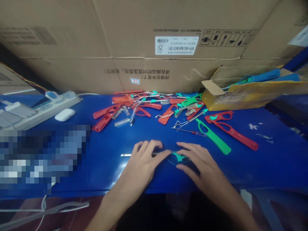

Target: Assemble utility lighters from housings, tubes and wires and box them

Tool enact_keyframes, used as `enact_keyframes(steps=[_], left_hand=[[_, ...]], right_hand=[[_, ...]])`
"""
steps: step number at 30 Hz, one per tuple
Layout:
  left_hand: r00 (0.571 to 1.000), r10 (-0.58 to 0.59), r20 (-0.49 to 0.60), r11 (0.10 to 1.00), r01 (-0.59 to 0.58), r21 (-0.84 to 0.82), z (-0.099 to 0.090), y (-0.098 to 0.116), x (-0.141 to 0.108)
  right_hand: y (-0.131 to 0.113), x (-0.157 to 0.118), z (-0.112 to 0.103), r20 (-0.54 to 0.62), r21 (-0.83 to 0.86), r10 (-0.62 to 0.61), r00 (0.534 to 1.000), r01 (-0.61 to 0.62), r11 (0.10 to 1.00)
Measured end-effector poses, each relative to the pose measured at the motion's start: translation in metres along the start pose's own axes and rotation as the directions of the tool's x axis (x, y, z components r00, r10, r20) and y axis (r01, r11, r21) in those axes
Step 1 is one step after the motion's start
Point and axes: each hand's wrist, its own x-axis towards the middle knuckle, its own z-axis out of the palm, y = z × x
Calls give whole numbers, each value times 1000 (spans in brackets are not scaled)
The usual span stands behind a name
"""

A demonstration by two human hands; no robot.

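Observation:
A stick lighter (177, 157) with a metal tube, a teal trigger and a blue body that blends with the tabletop lies crosswise under both hands. My left hand (144, 157) is curled over its tube, the tip sticking out on the left and the thumb reaching toward the trigger. My right hand (199, 157) straddles the trigger end, fingers on the far side and thumb on the near side; the handle is mostly hidden beneath it. Just beyond lie a screwdriver (199, 133) with a purplish handle, a green lighter shell (215, 138) and a red lighter shell (235, 134).
Red and green shells, clear fuel tanks and wired tubes form a pile (144, 104) at the back. An open carton (231, 96) holds blue lighters at right. A power strip (43, 110) and white case (64, 114) sit left. A large cardboard box (134, 38) walls the back.

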Motion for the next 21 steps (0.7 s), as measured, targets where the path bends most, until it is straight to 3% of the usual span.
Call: enact_keyframes(steps=[11, 16, 21], left_hand=[[1000, -15, 27, 1000, 15, -18, 0, -1, 1], [1000, 2, -11, 1000, -3, -12, 3, -3, 1], [999, 28, -42, 1000, -28, 2, 3, -3, -1]], right_hand=[[1, -1, -2, -162, -36, -36, 986, 30, 999], [10, -10, -12, -275, -75, 16, 961, -39, 996], [21, -18, -16, -244, -93, 4, 970, -28, 995]])
